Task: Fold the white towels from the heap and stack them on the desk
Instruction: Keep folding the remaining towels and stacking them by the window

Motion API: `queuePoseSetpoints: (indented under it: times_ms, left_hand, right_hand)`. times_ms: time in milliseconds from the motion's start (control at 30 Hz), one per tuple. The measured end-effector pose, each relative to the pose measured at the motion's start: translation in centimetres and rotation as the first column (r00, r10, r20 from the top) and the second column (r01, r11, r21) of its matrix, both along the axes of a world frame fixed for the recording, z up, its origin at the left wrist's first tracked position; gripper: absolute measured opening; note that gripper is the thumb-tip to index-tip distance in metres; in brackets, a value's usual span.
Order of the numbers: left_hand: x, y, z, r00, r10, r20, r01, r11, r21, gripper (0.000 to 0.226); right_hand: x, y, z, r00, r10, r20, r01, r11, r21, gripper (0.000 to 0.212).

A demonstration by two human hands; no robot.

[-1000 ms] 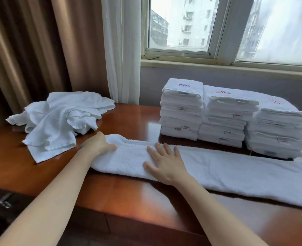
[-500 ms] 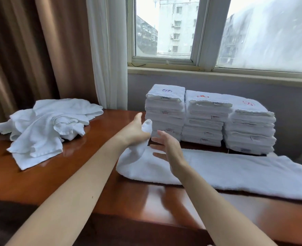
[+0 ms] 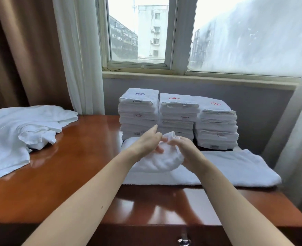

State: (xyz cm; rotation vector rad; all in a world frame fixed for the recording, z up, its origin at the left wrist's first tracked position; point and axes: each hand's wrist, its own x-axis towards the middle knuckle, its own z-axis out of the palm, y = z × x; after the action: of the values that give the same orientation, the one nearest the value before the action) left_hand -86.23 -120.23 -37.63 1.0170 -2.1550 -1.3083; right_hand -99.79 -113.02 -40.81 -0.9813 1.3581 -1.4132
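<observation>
White towel (image 3: 235, 167) lies lengthways across the bench (image 3: 72, 167): right part flat, left end lifted and bunched up over the middle. My left hand (image 3: 145, 144) and right hand (image 3: 187, 151) both grip that raised end, fingers curled into the cloth and hands nearly touching; left index finger sticks out. Heap (image 3: 22, 132) of unfolded towels sits at the bench's far left, well apart from the hands. Three stacks (image 3: 178, 118) of folded towels stand side by side at the back, below the window (image 3: 137, 32), just behind my hands. Blue stitching on the left stack's top, red on the other two. Metal drawer handle (image 3: 183, 240) at the front edge.
</observation>
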Motion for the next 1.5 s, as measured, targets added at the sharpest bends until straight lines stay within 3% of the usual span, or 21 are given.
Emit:
queuePoseSetpoints:
  times_ms: [133,267,367,433,533,567,700,1000,1200,1500]
  left_hand:
    - [-0.1,-0.2,-2.4,0.999,-0.024,-0.045,0.020,0.997,-0.081,0.055]
    - [0.8,-1.1,-5.5,0.963,0.137,0.232,-0.007,0.872,-0.489,0.043]
    - [0.6,-1.3,-7.2,0.879,0.165,0.447,0.162,0.779,-0.606,0.040]
    - [0.5,-1.5,-8.2,0.832,0.147,0.535,0.244,0.769,-0.591,0.043]
    - [0.5,-1.9,-8.9,0.809,0.125,0.574,0.281,0.776,-0.565,0.049]
    - [0.5,-2.1,-9.0,0.801,0.125,0.585,0.291,0.773,-0.564,0.050]
    - [1.4,-2.9,-9.4,0.792,0.127,0.597,0.302,0.769,-0.564,0.052]
    - [8.0,-5.9,-9.8,0.790,0.151,0.594,0.249,0.807,-0.536,0.073]
    - [13.2,-7.7,-9.7,0.785,0.177,0.594,0.231,0.805,-0.546,0.072]
    - [13.7,-7.9,-10.0,0.793,0.196,0.576,0.212,0.798,-0.564,0.073]
  right_hand:
    - [-1.2,0.8,-1.2,0.979,-0.147,-0.138,0.156,0.986,0.060,0.039]
    - [-2.2,0.8,-2.6,0.923,-0.250,-0.294,0.287,0.954,0.089,0.046]
    - [-2.6,0.4,-3.8,0.868,-0.264,-0.420,0.334,0.937,0.101,0.064]
    - [-2.4,0.3,-4.2,0.736,-0.210,-0.644,0.355,0.929,0.102,0.073]
    - [-2.0,0.5,-4.4,0.350,-0.146,-0.925,0.277,0.960,-0.047,0.070]
    - [-1.9,0.5,-4.6,0.288,-0.100,-0.952,0.207,0.977,-0.040,0.064]
    - [-1.8,0.5,-6.0,0.336,0.139,-0.932,0.127,0.973,0.191,0.055]
    - [4.2,-2.8,-7.0,0.332,0.138,-0.933,0.086,0.981,0.176,0.062]
    - [9.1,-4.9,-7.4,0.311,0.152,-0.938,0.053,0.983,0.177,0.063]
    - [7.9,-4.7,-7.1,0.305,0.210,-0.929,-0.005,0.976,0.220,0.066]
